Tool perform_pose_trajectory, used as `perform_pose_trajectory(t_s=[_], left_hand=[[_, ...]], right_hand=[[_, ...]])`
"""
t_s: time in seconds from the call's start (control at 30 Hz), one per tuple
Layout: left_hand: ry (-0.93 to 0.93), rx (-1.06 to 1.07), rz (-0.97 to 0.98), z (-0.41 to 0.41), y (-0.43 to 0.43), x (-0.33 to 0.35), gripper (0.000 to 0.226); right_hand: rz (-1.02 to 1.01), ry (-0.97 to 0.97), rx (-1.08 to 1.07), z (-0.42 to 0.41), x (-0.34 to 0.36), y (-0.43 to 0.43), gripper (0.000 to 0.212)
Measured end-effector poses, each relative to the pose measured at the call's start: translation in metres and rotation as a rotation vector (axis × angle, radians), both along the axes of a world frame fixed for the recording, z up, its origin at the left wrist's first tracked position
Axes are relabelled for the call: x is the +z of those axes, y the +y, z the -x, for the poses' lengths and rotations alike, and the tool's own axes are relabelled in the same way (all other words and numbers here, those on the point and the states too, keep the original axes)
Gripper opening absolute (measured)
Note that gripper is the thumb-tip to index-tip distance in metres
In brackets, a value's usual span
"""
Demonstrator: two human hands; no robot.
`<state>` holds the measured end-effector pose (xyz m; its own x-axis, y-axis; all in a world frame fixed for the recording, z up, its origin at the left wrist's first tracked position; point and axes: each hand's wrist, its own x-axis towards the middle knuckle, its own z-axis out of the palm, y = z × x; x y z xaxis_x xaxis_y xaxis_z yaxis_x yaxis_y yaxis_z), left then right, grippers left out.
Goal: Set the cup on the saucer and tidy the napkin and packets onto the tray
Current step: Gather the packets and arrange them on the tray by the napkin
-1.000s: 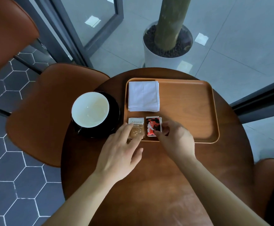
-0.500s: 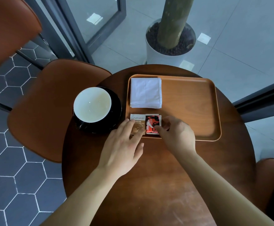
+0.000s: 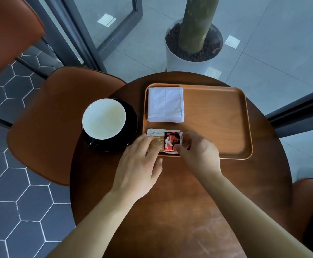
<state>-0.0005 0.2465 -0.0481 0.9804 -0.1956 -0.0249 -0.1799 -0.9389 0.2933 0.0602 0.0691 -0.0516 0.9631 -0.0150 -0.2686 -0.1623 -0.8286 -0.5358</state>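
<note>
A black cup with a white inside (image 3: 104, 119) stands on a black saucer (image 3: 131, 125) at the table's left. On the wooden tray (image 3: 217, 123), a folded white napkin (image 3: 165, 104) lies in the far left corner. Below it, a brown-and-white packet (image 3: 156, 138) and a red packet (image 3: 172, 141) lie side by side at the tray's near left edge. My left hand (image 3: 139, 164) rests its fingertips on the brown packet. My right hand (image 3: 198, 155) touches the red packet's right edge with thumb and fingers.
The round wooden table (image 3: 189, 211) carries everything. A brown chair (image 3: 45, 127) stands to the left, another chair's edge (image 3: 312, 202) at right. A white planter with a trunk (image 3: 192, 49) stands beyond the table, behind glass panels.
Both hands stay on the packets, nudging them slightly further into the tray's corner. The head view shifted a little.
</note>
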Motion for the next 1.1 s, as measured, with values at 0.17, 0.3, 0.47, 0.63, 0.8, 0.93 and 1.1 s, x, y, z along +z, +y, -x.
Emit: perform_pose_trajectory(t_s=[0.17,0.3,0.47,0.63,0.8,0.93,1.1], left_hand=[[0.004,0.038,0.022,-0.023,-0.014,0.009,0.049],[0.079,0.026,-0.040,-0.040,-0.018,0.013,0.060],[0.128,0.029,-0.073,-0.041,-0.016,0.011,0.057],[0.125,0.006,-0.073,-0.040,-0.014,0.010,0.056],[0.117,0.014,-0.050,-0.043,-0.013,0.009,0.052],[0.113,0.044,0.021,-0.046,-0.014,0.007,0.057],[0.092,0.089,0.106,-0.045,-0.014,0.002,0.052]], right_hand=[[0.040,-0.034,0.125,-0.008,0.001,0.000,0.050],[0.098,-0.017,0.254,-0.016,0.000,0.000,0.051],[0.086,-0.010,0.257,-0.022,-0.001,-0.002,0.042],[0.065,-0.014,0.245,-0.024,-0.003,-0.001,0.039],[0.058,-0.014,0.249,-0.027,-0.002,0.001,0.040],[0.058,-0.009,0.233,-0.028,-0.003,0.000,0.037],[0.040,-0.042,0.215,-0.025,-0.003,0.001,0.038]])
